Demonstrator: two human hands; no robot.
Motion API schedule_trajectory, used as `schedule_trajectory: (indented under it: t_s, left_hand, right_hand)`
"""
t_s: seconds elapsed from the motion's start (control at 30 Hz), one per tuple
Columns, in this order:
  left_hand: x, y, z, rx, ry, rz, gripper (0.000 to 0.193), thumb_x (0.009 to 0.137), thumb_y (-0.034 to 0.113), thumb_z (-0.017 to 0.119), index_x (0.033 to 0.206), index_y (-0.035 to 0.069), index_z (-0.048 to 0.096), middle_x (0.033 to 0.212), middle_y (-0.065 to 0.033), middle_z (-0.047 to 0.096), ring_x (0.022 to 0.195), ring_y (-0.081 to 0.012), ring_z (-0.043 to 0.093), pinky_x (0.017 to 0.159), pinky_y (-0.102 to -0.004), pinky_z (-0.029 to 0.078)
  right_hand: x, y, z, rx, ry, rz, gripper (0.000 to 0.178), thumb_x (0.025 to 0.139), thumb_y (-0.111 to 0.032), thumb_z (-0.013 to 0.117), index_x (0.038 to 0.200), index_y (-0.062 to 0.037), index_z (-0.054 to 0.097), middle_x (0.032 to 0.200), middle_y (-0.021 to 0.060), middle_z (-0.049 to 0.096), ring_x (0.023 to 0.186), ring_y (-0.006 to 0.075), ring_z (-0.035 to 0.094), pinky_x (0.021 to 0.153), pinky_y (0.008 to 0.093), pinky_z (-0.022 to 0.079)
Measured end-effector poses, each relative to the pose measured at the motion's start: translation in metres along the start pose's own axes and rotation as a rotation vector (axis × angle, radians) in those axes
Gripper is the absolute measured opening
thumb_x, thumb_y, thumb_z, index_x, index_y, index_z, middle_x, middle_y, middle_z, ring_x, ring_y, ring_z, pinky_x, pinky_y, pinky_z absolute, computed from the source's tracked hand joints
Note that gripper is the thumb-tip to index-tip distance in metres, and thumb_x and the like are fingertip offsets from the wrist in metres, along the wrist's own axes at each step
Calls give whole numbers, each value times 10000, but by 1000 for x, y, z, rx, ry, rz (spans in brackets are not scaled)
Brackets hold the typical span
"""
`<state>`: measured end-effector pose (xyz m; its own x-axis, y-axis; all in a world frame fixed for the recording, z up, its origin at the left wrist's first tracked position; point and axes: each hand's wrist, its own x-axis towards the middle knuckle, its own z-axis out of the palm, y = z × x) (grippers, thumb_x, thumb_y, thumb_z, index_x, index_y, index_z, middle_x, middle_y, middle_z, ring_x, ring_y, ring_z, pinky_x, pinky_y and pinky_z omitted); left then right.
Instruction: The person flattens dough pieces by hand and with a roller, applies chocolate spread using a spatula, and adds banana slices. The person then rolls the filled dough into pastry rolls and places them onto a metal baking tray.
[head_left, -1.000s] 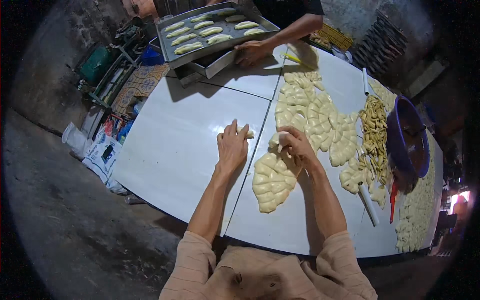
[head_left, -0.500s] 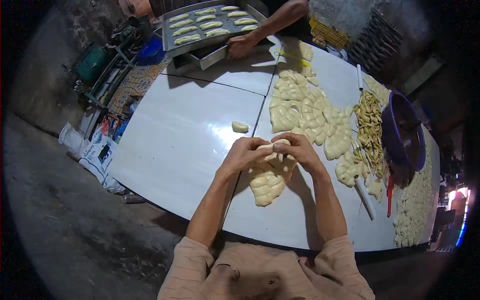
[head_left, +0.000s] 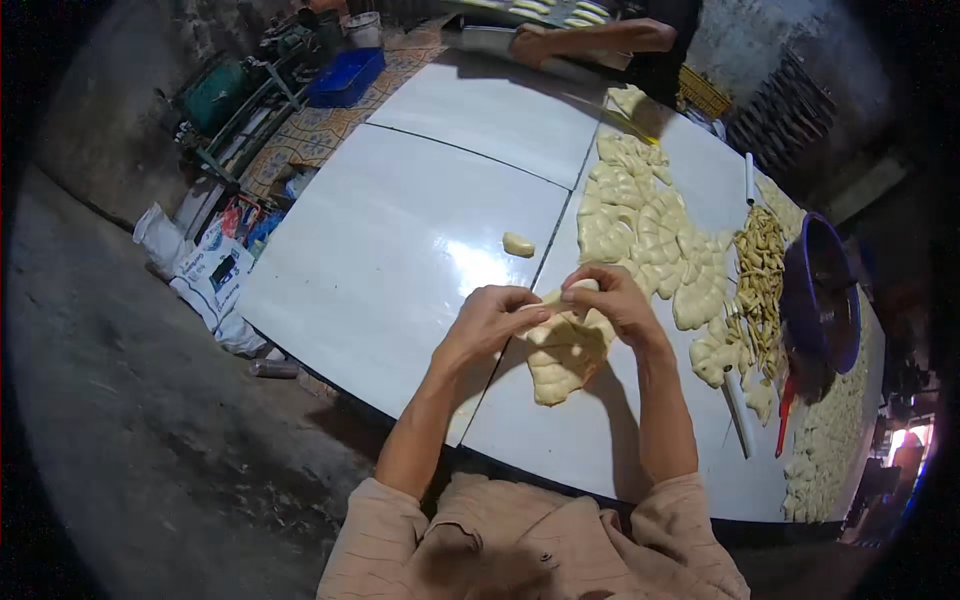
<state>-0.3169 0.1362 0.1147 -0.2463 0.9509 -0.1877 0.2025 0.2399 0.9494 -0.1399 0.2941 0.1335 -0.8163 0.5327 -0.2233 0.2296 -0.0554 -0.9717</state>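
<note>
Between my two hands a small piece of pale dough (head_left: 553, 298) is stretched out. My left hand (head_left: 497, 318) pinches its left end, and my right hand (head_left: 612, 300) has the other end between thumb and fingers. Just below them a scored patch of dough (head_left: 562, 368) lies on the white table, partly under my hands' shadow. A single shaped dough piece (head_left: 518, 245) sits by itself beyond my left hand. Past my right hand spreads a large sheet of dough portions (head_left: 640, 220), pressed close together.
On the right are a heap of yellowish strips (head_left: 760, 285), a purple basin (head_left: 822, 290), a metal tube (head_left: 737, 412) and a red-handled tool (head_left: 786, 415). Small dough bits (head_left: 828, 440) cover the right edge. Across the white table (head_left: 400, 230), another person's arm (head_left: 600, 42) reaches toward a tray (head_left: 545, 12).
The dough piece between my hands is drawn out longer, with my hands slightly farther apart. My view has shifted; the other person's tray has moved away toward the top edge.
</note>
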Motion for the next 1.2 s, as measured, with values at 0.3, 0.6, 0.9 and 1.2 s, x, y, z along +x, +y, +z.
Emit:
schedule_trajectory:
  t_s: [0.3, 0.6, 0.9, 1.2]
  left_hand:
    - [-47, -64, -18, -549, 228, -237, 335, 963, 191, 709, 1185, -54, 652, 937, -60, 657, 802, -137, 624, 724, -297, 533]
    - [-33, -10, 43, -621, 53, -54, 588, 966, 24, 649, 1511, -18, 434, 969, -9, 644, 851, -49, 607, 757, -205, 510]
    - [-48, 6, 168, -518, -124, -62, 637, 981, 86, 667, 1552, 72, 385, 1192, -163, 718, 983, -115, 666, 801, -248, 542]
    - [-64, -4, 230, -81, -239, -63, 563, 956, 113, 672, 1491, 104, 496, 1109, -160, 761, 1011, -219, 741, 873, -337, 575]
  right_hand:
    - [1, -37, -22, 588, 120, -490, 195, 979, -160, 633, 1139, -61, 686, 1008, 52, 643, 901, 165, 644, 750, 305, 527]
    - [-32, 13, 19, -199, 449, 25, 444, 979, -240, 684, 1365, -31, 612, 1120, 87, 696, 937, 133, 657, 799, 293, 544]
    - [-178, 53, 8, 228, 492, 182, 305, 997, -153, 673, 1249, 20, 669, 1024, 58, 712, 889, 101, 634, 745, 257, 534]
    - [-256, 120, -7, 41, 580, 246, 282, 995, -196, 669, 1173, 23, 673, 840, 81, 705, 677, 98, 635, 613, 241, 505]
